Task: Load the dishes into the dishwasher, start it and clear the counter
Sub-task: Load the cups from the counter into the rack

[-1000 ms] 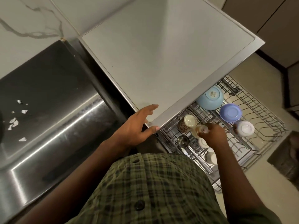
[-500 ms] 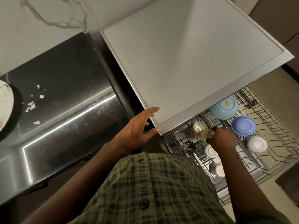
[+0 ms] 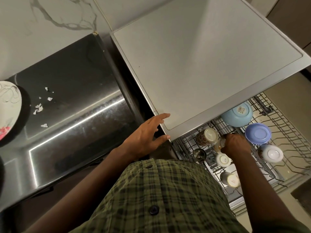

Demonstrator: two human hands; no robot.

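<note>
The pulled-out dishwasher rack (image 3: 286, 132) holds upturned dishes: a light blue bowl (image 3: 237, 114), a purple bowl (image 3: 257, 133), a white cup (image 3: 272, 153), a patterned mug (image 3: 206, 137) and two more cups (image 3: 223, 159) (image 3: 230, 179). My right hand (image 3: 235, 144) grips a small pale cup (image 3: 218, 145) down in the rack beside the patterned mug. My left hand (image 3: 148, 135) is spread at the corner of the grey dishwasher top (image 3: 193, 64), its fingers straight, the thumb against the front edge. A steel ladle (image 3: 199, 154) lies in the rack.
A steel sink and drainboard (image 3: 75, 106) lies to the left with white scraps (image 3: 40, 108) on it. A white plate (image 3: 8, 110) with pink marks stands at the far left edge. Marble wall is behind. Tiled floor shows to the right.
The view has shifted left, bringing the plate into sight. My right hand has lowered the small cup deeper into the rack. My left hand stays at the corner.
</note>
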